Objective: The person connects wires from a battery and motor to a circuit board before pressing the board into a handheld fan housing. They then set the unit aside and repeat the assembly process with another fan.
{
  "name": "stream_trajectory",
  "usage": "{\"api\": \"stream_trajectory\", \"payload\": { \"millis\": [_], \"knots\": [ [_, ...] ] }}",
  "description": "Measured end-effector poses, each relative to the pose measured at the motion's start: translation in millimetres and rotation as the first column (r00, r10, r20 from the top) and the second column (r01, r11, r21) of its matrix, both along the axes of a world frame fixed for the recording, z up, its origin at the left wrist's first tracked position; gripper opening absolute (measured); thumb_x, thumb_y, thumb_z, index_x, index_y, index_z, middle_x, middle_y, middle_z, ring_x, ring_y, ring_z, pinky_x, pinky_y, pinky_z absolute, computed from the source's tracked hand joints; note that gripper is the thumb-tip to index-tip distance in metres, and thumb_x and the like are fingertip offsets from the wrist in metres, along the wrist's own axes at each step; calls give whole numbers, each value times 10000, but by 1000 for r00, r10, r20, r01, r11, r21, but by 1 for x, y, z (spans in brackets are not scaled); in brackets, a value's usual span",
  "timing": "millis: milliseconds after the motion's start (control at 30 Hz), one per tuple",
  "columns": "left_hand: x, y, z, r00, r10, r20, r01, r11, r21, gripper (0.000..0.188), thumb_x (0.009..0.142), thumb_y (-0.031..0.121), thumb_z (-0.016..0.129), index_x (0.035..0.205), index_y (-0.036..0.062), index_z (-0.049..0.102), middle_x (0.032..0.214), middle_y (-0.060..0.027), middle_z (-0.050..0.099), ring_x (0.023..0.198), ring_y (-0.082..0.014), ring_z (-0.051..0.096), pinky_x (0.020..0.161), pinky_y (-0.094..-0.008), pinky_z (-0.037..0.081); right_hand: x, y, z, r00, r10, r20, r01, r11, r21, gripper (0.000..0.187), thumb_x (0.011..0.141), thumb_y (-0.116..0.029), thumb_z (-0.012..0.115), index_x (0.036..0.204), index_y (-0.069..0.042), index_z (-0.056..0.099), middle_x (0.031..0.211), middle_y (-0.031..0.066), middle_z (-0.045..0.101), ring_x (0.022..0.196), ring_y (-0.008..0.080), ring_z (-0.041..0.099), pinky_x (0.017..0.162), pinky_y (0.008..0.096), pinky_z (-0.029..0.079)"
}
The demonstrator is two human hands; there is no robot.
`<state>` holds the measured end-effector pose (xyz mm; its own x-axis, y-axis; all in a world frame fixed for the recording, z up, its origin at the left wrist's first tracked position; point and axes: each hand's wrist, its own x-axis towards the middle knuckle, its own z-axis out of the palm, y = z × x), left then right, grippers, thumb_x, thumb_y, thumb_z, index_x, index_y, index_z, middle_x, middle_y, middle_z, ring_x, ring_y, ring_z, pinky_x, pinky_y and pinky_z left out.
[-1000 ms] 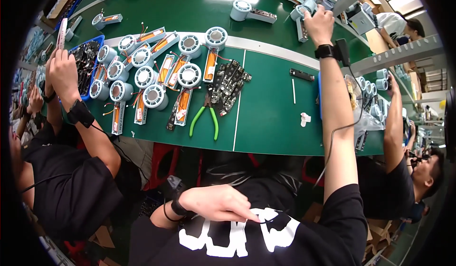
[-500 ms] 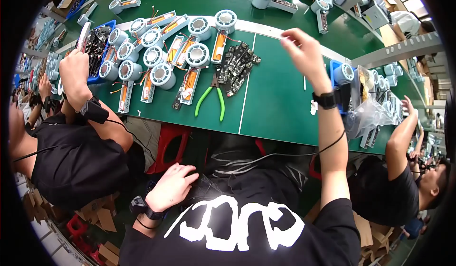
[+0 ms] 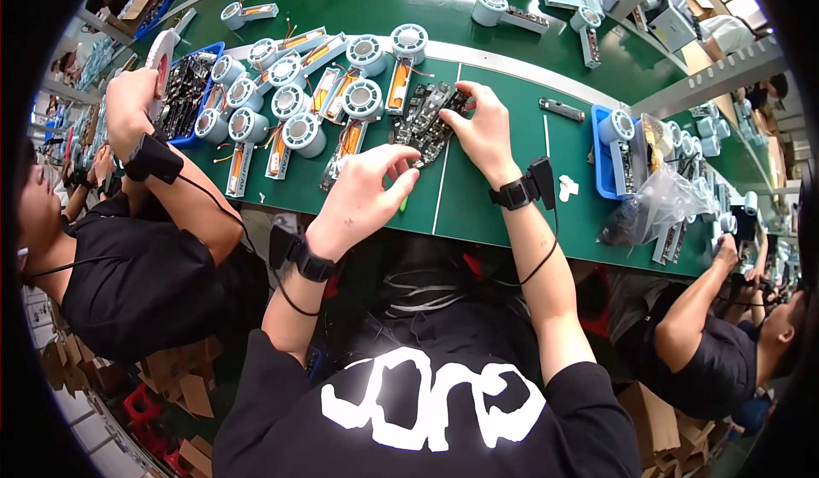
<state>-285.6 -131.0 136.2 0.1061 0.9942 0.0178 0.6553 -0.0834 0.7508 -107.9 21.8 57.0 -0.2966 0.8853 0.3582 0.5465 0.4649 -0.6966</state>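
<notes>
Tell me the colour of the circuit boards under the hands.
The circuit boards are mostly black with small pale specks, shown best in the head view.

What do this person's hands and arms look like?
The left hand and right hand are gloveless; the left bears a small dark mark. Each wrist wears a black strap with a boxy black device and a thin dark cable. Short black shirt sleeves leave the forearms bare.

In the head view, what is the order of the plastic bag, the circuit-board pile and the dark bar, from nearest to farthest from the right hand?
1. Circuit-board pile: against the right hand, on its left.
2. Dark bar: right of the hand.
3. Plastic bag: farther right, beside the blue bin.
</notes>
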Motion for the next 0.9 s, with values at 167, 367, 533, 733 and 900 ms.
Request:
{"api": "stream_trajectory", "payload": {
  "millis": [167, 367, 533, 733, 900],
  "knots": [
    [23, 36, -17, 984, 157, 81, -175, 934, 311, 385, 891, 28, 687, 1265, -14, 608, 943, -81, 683, 815, -180, 666, 717, -296, 542, 18, -12, 24, 931, 90, -355, -193, 944, -267, 278, 855, -80, 768, 1122, -24, 720, 944, 46, 707, 825, 103, 656, 750, 248, 528],
    [16, 21, -34, 691, 243, 681, -84, 963, -258, 322, 943, 16, 649, 1252, -49, 584, 911, -81, 680, 720, -148, 657, 659, -272, 541, -2, -32, 56, 858, 384, -342, -477, 843, -250, 189, 905, -55, 712, 1091, -28, 737, 967, 56, 712, 831, 103, 655, 758, 246, 528],
    [7, -10, -49, 510, 366, 778, -125, 927, -354, 301, 966, -15, 613, 1260, -62, 563, 909, -91, 680, 704, -131, 665, 637, -255, 552, -53, 93, 22, 980, 105, -167, -91, 992, 89, 487, 863, -262, 768, 1288, -58, 646, 1028, 95, 723, 918, 218, 689, 828, 355, 551],
    [1, -48, -43, 465, 430, 774, -136, 898, -418, 252, 966, -3, 607, 1211, -50, 576, 888, -94, 678, 705, -136, 662, 612, -252, 531, -81, 141, 58, 887, 448, 110, -418, 881, -222, 643, 807, -334, 816, 1365, -99, 596, 1082, 117, 729, 960, 246, 690, 864, 369, 551],
    [-10, -52, -52, 481, 421, 769, -122, 901, -417, 217, 985, 38, 593, 1188, -39, 583, 876, -86, 677, 687, -123, 644, 591, -238, 505, -63, 126, 76, 907, 403, 117, -381, 908, -176, 652, 795, -304, 835, 1371, -114, 594, 1087, 114, 733, 952, 232, 686, 854, 369, 556]
  ]
}}
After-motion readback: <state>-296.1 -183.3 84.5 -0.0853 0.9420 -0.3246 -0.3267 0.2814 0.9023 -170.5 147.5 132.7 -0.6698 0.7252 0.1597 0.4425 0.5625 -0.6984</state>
